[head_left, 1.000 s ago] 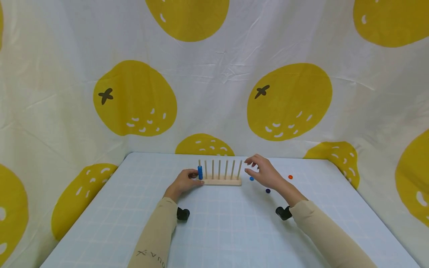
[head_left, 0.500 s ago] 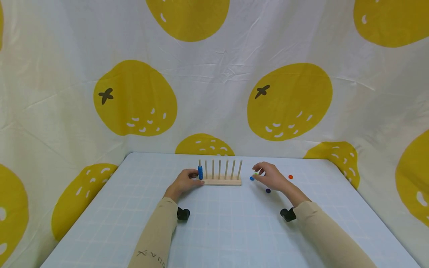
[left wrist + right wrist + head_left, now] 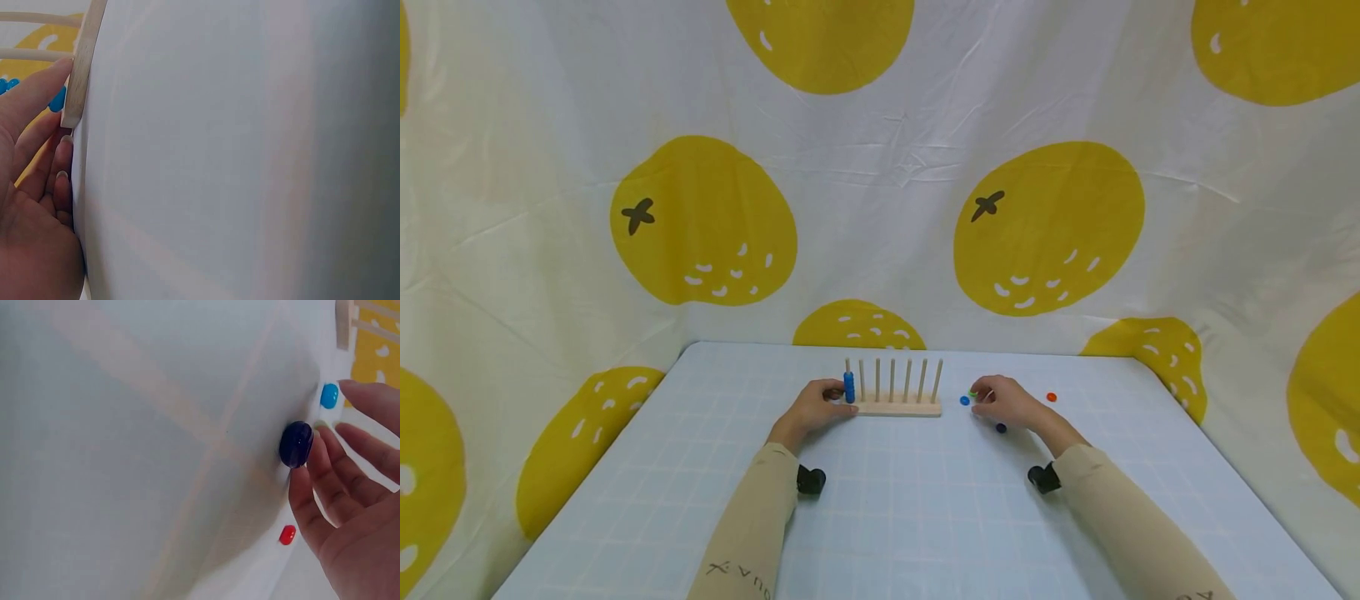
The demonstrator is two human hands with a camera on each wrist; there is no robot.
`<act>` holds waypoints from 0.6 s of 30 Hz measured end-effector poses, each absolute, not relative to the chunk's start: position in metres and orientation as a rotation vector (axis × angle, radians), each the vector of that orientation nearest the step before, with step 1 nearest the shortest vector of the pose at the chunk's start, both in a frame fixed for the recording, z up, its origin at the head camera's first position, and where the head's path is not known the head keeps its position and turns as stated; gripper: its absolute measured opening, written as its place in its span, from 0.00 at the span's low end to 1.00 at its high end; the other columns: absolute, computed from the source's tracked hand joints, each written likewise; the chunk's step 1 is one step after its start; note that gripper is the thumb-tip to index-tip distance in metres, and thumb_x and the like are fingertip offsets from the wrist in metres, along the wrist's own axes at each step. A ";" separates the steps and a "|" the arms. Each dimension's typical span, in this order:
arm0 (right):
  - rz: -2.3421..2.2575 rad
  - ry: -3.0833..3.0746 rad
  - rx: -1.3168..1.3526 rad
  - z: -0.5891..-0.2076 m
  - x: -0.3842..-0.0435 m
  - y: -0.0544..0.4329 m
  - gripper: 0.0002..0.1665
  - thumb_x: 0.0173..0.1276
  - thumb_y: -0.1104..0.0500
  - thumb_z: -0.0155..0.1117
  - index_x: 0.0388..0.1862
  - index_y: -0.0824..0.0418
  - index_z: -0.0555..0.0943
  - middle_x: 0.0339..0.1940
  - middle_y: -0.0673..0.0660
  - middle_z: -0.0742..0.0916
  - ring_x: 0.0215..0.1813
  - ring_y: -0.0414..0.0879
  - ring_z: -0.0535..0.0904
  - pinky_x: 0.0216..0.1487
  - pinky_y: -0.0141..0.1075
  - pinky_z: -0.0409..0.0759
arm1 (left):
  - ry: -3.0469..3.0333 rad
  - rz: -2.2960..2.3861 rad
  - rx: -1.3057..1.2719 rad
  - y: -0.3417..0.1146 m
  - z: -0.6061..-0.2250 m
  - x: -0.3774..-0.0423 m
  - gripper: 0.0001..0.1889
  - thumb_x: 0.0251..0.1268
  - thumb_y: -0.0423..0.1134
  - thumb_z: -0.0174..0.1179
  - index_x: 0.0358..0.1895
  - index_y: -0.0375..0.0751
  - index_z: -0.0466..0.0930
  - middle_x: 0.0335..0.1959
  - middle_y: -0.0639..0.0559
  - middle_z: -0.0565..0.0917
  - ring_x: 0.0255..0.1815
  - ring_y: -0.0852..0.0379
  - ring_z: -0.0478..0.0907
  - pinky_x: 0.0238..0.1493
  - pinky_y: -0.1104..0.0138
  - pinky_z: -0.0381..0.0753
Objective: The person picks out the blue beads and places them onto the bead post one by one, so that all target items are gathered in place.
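Observation:
At the left end of a wooden peg rack [image 3: 898, 409], my left hand [image 3: 812, 406] grips the base with its thumb in front and fingers behind. A stack of blue beads [image 3: 849, 387] sits on the leftmost peg. My right hand [image 3: 1009, 402] hovers low over loose beads, thumb and fingers curved and apart in the right wrist view. Close to its fingertips lies a green bead [image 3: 973, 393], mostly hidden. A light blue bead [image 3: 965, 401] is just left of them. Nearer the wrist lies a dark purple bead [image 3: 297, 445]. An orange-red bead [image 3: 1052, 397] rests farther right.
The table [image 3: 880, 508] has a pale blue checked cover. Behind it hangs a white curtain [image 3: 880, 208] printed with yellow fruit. Black wrist cameras jut from under both sleeves. The rack's other pegs stand upright without beads.
My right hand has moved from beside the rack's right end, right and down to the loose beads, its fingers drawing closer together. My left hand stays on the rack.

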State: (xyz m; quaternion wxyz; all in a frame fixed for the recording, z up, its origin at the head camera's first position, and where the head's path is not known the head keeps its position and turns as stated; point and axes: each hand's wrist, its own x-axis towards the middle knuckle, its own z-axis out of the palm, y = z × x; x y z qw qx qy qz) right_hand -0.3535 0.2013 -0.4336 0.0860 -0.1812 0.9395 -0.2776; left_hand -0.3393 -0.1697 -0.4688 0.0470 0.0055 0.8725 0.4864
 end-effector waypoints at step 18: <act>-0.852 2.756 -0.560 -0.439 -0.362 0.198 0.13 0.70 0.62 0.69 0.50 0.66 0.82 0.36 0.55 0.82 0.38 0.48 0.75 0.43 0.40 0.76 | 2.654 1.497 0.024 -0.169 -0.470 -0.340 0.28 0.59 0.41 0.76 0.62 0.36 0.80 0.56 0.43 0.82 0.56 0.45 0.75 0.66 0.49 0.74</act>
